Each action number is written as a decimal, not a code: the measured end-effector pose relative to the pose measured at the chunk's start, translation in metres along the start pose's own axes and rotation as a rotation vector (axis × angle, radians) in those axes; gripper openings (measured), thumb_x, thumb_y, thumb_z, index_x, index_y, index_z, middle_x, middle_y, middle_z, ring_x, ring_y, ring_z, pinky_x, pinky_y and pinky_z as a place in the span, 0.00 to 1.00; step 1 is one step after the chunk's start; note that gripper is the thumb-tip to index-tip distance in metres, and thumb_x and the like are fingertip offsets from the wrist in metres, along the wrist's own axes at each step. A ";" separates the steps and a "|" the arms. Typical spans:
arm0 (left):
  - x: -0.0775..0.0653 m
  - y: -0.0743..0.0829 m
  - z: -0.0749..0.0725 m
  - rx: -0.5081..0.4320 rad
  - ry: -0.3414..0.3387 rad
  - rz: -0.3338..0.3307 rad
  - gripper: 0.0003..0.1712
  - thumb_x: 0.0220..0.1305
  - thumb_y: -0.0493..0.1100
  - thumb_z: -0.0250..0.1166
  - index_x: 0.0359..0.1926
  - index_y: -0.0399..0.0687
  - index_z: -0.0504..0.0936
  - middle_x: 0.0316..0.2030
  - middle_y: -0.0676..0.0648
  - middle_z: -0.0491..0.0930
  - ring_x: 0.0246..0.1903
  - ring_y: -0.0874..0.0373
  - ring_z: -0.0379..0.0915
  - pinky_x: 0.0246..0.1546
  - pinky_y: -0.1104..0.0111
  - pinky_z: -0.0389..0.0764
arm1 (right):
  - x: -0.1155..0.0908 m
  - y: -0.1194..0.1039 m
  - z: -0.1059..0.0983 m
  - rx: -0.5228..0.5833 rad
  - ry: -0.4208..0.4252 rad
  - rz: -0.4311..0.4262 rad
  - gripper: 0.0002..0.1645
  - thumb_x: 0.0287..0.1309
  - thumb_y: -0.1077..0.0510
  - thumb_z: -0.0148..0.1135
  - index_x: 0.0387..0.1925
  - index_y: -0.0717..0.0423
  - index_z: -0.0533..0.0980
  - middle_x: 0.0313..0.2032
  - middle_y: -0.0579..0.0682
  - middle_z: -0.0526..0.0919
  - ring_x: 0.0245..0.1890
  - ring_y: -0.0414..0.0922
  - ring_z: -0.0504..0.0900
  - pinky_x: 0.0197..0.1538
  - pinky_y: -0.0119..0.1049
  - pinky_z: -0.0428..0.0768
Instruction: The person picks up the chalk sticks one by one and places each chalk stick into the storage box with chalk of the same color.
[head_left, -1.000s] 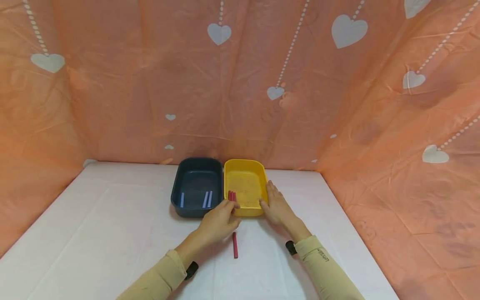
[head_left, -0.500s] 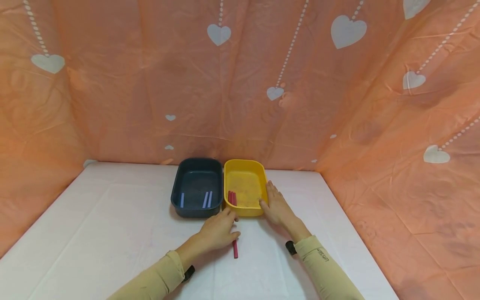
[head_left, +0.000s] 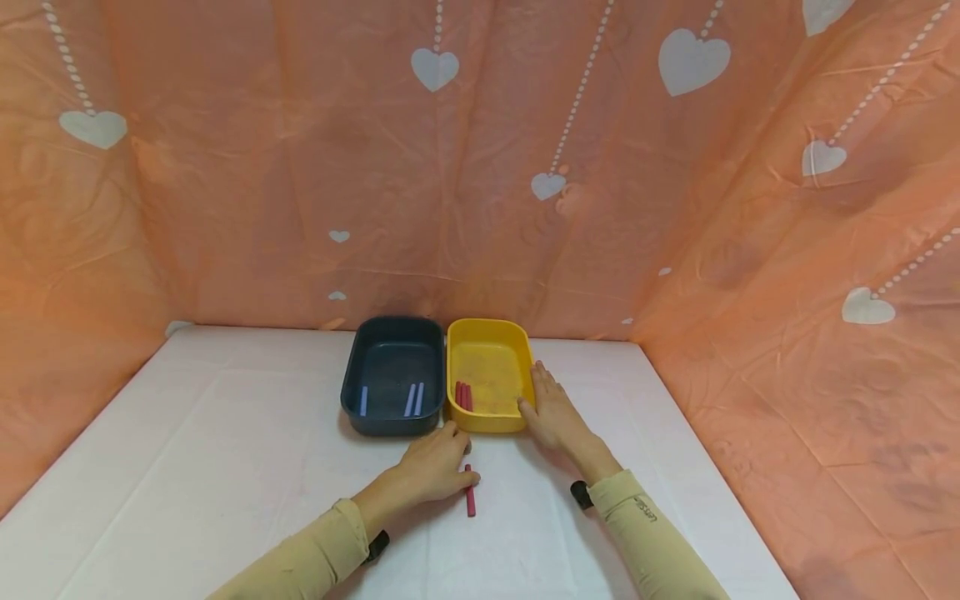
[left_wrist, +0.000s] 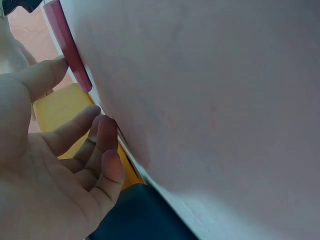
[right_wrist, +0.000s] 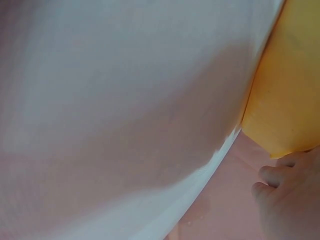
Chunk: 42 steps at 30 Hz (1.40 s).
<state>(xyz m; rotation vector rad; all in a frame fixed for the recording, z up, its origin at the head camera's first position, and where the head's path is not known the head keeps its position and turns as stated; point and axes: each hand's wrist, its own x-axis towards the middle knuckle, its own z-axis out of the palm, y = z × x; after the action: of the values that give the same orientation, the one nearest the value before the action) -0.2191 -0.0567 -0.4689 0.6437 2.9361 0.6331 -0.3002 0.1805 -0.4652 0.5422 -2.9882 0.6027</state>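
A dark red chalk-like stick point(head_left: 470, 502) lies on the white cloth in front of the trays. Over it reaches my left hand point(head_left: 432, 468), thumb touching the stick and fingers bent loosely apart from it. The left wrist view shows the thumb against the stick point(left_wrist: 69, 45), with a gap to the other fingers. My right hand point(head_left: 557, 419) rests on the right side of the yellow tray point(head_left: 491, 423), fingers extended along its wall. Several dark red sticks point(head_left: 464, 397) lie side by side inside that tray at its near left corner.
Left of the yellow tray and beside it stands a dark blue tray point(head_left: 393, 426). Three light blue sticks lie in it: one stick point(head_left: 363, 401) at the left, two more point(head_left: 414, 400) at the right. An orange curtain point(head_left: 480, 250) with hearts rises behind.
My left hand has drawn back from the yellow tray toward the loose stick, leaving red sticks lying in the tray. The right hand has stayed on the tray's side.
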 end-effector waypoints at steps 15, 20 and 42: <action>-0.003 0.000 0.002 -0.066 0.012 0.055 0.12 0.59 0.48 0.77 0.33 0.51 0.82 0.34 0.54 0.70 0.33 0.58 0.68 0.37 0.63 0.73 | 0.000 0.000 0.000 0.000 -0.007 0.013 0.45 0.79 0.46 0.45 0.80 0.71 0.45 0.81 0.65 0.43 0.80 0.63 0.48 0.79 0.58 0.49; -0.002 0.001 0.002 -0.123 -0.002 0.062 0.12 0.60 0.45 0.77 0.34 0.47 0.82 0.33 0.53 0.72 0.33 0.59 0.69 0.37 0.65 0.75 | -0.001 0.001 0.001 -0.006 0.005 0.007 0.44 0.79 0.46 0.44 0.80 0.71 0.45 0.81 0.66 0.44 0.80 0.63 0.48 0.79 0.59 0.49; 0.002 0.000 0.001 -0.305 0.007 0.060 0.06 0.53 0.30 0.70 0.29 0.45 0.84 0.25 0.54 0.79 0.29 0.63 0.72 0.35 0.69 0.77 | -0.001 -0.001 -0.001 -0.002 0.003 0.001 0.45 0.79 0.46 0.44 0.80 0.71 0.45 0.81 0.66 0.44 0.80 0.63 0.49 0.79 0.58 0.49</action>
<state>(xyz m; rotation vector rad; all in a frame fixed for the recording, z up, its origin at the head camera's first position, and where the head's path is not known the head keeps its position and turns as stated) -0.2207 -0.0559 -0.4702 0.6962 2.7485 1.0617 -0.2992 0.1803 -0.4640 0.5391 -2.9863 0.6005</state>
